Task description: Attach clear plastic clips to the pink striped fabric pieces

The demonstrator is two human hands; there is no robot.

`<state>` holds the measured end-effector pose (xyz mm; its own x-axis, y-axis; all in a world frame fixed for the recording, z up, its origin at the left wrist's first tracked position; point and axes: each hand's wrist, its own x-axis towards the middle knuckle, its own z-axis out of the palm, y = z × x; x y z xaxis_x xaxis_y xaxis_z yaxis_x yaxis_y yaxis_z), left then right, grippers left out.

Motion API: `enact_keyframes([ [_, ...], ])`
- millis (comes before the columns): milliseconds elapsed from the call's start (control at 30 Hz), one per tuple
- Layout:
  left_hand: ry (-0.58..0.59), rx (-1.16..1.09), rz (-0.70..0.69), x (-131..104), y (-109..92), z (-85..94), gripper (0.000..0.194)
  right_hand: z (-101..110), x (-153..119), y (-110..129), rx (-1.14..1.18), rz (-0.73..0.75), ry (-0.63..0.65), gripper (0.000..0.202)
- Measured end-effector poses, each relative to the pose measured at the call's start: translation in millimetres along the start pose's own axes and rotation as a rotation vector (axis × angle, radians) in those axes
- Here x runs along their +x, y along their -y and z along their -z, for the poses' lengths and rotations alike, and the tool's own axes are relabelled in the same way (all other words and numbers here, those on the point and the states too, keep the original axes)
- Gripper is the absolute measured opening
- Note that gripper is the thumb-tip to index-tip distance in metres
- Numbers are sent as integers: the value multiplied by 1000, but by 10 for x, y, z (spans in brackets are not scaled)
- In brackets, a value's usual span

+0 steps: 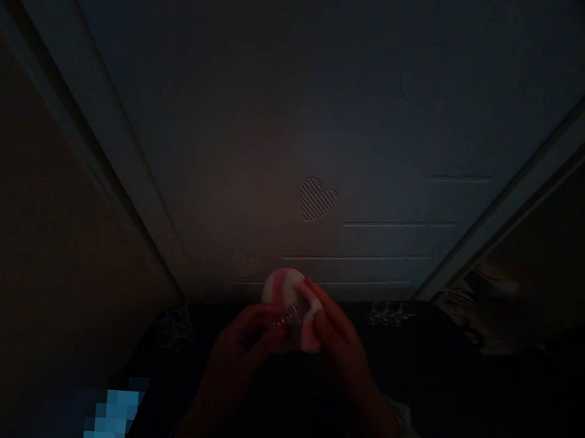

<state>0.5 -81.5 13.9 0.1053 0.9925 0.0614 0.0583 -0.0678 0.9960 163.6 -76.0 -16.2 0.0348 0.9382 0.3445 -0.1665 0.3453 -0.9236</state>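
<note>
Two hands: the left hand (pixel 241 342) seems to pinch one shiny piece (pixel 293 314), the right hand (pixel 342 336) grips one pink-white cloth (pixel 280 283) between them; probably joining the two, next needing a steady right grip. Beyond, two shiny clusters (pixel 391 312), uncountable inside; two clear hearts (pixel 318 199) on one panel (pixel 229 128)

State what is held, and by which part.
A pink-and-white striped cloth: the right hand grips its right side; the left hand meets its lower left. A small shiny object shows between them, its hold unclear.
</note>
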Motion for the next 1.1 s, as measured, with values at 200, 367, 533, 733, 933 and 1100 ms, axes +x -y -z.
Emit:
enact_keyframes([
  [200, -9, -91, 63, 3, 6, 28, 29, -31, -37, -18, -146, -38, 25, 45],
  [367, -19, -11, 30, 29, 44, 96, 21, -76, -24, 33, -284, 23, 144, 37],
  [533, -54, 19, 23, 87, 64, 127, 21, -92, -27, 84, -362, 10, 217, 32],
  [733, -201, 28, -43, 86, 23, 147, 26, -178, -30, 74, -332, -75, 221, 34],
  [933, -146, 252, -194, 64, 113, 165, 22, -147, -6, 3, -253, -118, 138, 40],
  [1100, -286, 423, -524, 88, 177, 196, 11, -131, 1, -22, -131, -223, 150, 41],
])
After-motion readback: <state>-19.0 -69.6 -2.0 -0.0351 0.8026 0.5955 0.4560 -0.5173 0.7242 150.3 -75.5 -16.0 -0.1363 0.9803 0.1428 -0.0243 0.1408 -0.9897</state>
